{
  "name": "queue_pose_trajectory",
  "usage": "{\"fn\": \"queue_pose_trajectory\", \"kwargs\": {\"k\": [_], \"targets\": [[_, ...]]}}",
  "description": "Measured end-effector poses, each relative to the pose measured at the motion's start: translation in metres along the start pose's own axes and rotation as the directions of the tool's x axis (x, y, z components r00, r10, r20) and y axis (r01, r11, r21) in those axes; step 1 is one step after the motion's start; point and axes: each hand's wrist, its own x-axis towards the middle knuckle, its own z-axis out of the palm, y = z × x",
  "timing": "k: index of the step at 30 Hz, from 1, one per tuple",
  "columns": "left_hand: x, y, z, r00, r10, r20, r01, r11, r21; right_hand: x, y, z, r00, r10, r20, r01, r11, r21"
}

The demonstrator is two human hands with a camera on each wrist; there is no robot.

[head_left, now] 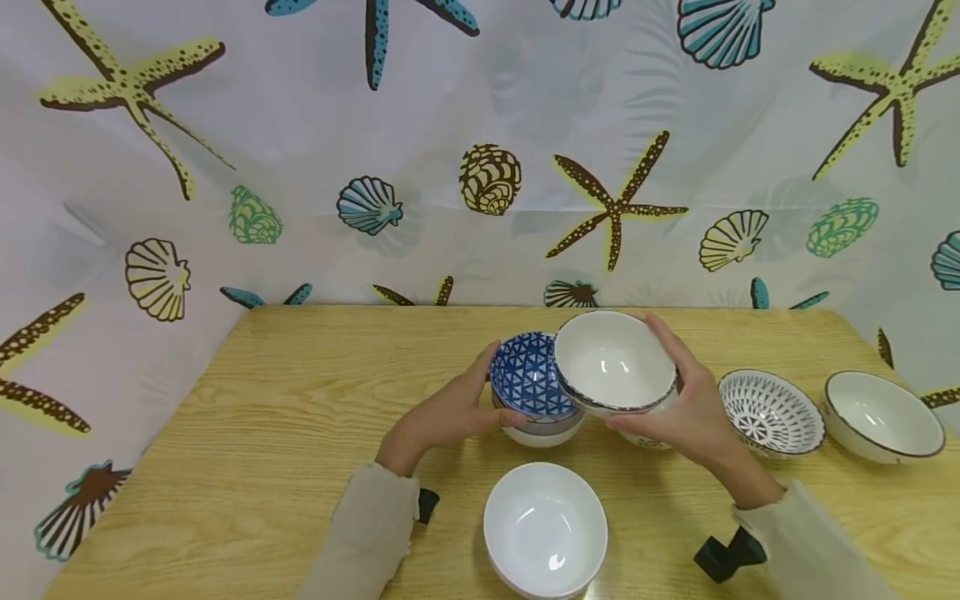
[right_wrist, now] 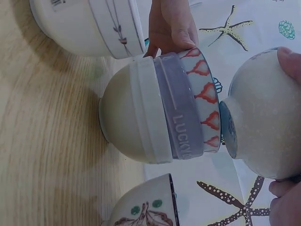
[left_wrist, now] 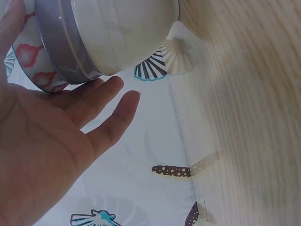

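Observation:
My left hand (head_left: 457, 408) holds the side of a stack of nested bowls, thumb and fingers spread round the rim of the topmost. That top bowl (head_left: 528, 375) is blue-patterned inside and red-patterned outside. Below it sit a grey bowl (right_wrist: 176, 108) with raised lettering and a cream bowl (right_wrist: 123, 113). In the left wrist view the little finger stands away from the stack. My right hand (head_left: 690, 408) grips a white bowl (head_left: 615, 358) with a dark speckled rim, thumb on the near side, fingers on the far side. Its base (right_wrist: 229, 129) is right at the stack's rim.
A plain white bowl (head_left: 545, 529) stands in front of the stack. Partly hidden under the held bowl is a flower-painted bowl (right_wrist: 146, 205). Farther right stand a black-and-white patterned bowl (head_left: 772, 412) and a dark-rimmed white bowl (head_left: 885, 417). A printed cloth (head_left: 450, 250) hangs behind the table.

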Motion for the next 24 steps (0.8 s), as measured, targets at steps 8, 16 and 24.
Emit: {"fn": "queue_pose_trajectory", "kwargs": {"k": [8,16,24], "targets": [[-0.001,0.001,0.000,1.000,0.002,0.000,-0.002,1.000,0.005,-0.013,0.003,-0.007,0.998,-0.042,-0.039,0.040,0.998,-0.041],[-0.001,0.000,0.000,1.000,0.007,-0.008,-0.007,1.000,0.008,-0.031,0.009,-0.014,0.993,-0.104,-0.062,0.105,0.995,-0.001],[0.000,-0.001,0.000,1.000,0.011,-0.003,-0.011,1.000,-0.001,-0.053,0.020,-0.023,0.992,-0.114,-0.060,0.117,0.991,0.060]]}}
